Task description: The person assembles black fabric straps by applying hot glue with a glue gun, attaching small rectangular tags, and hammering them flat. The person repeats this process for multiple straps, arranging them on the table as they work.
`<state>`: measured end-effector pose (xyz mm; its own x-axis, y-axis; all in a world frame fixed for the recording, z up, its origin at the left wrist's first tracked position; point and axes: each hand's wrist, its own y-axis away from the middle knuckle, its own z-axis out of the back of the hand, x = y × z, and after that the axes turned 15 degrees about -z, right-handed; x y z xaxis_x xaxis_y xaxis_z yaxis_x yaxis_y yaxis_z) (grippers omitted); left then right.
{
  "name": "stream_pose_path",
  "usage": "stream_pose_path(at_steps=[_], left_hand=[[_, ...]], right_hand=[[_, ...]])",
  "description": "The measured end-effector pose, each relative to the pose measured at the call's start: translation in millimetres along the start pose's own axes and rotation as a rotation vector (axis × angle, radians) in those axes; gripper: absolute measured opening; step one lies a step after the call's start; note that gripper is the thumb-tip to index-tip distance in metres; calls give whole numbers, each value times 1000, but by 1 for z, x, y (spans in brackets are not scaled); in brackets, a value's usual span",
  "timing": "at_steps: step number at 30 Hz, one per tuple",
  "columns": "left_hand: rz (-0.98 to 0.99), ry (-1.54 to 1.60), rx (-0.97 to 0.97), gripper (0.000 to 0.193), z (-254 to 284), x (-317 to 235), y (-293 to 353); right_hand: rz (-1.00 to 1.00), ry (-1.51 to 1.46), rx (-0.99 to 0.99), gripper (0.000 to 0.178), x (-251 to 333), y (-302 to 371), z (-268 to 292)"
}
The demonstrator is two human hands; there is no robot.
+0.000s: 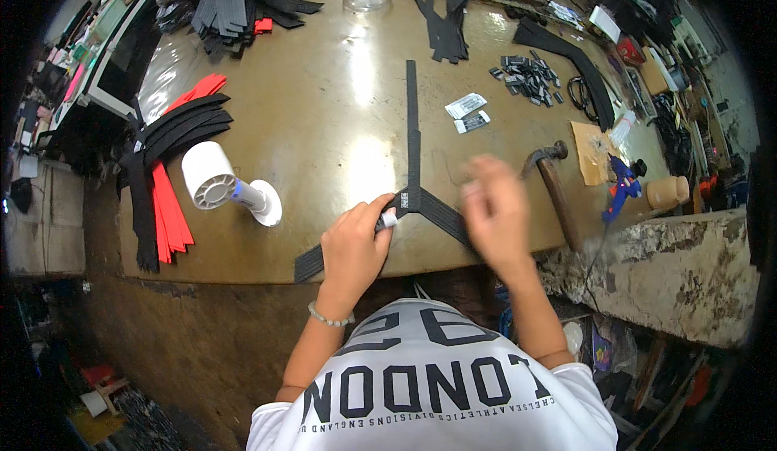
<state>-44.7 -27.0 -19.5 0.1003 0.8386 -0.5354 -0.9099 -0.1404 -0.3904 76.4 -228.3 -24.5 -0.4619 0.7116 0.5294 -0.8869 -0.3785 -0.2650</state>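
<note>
A black Y-shaped strap (414, 160) lies on the table, its long tail pointing away from me and its two arms spreading toward the near edge. A small pale label (405, 200) sits at the joint. My left hand (356, 245) is closed over the strap's left arm, close to the joint. Between its thumb and index finger shows a small black-and-white piece (388, 220), whose kind I cannot make out. Over the outer end of the right arm hovers my right hand (495, 212), its fingers bent and smeared by motion; whether they hold anything is hidden.
A white handheld fan (212, 177) stands left, beside black and red straps (171, 208). A hammer (557, 196), a blue glue gun (622, 188) and a tape roll (668, 193) lie right. Farther back are two small packets (468, 112), black clips (530, 79) and more straps (443, 22).
</note>
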Motion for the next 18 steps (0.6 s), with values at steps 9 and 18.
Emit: stream_pose_path(at_steps=[9, 18], left_hand=[[-9, 65, -43, 21, -3, 5, 1], [-5, 94, -62, 17, -4, 7, 4]], right_hand=[[-620, 81, -130, 39, -43, -17, 71], [-378, -33, 288, 25, 66, 9, 27]])
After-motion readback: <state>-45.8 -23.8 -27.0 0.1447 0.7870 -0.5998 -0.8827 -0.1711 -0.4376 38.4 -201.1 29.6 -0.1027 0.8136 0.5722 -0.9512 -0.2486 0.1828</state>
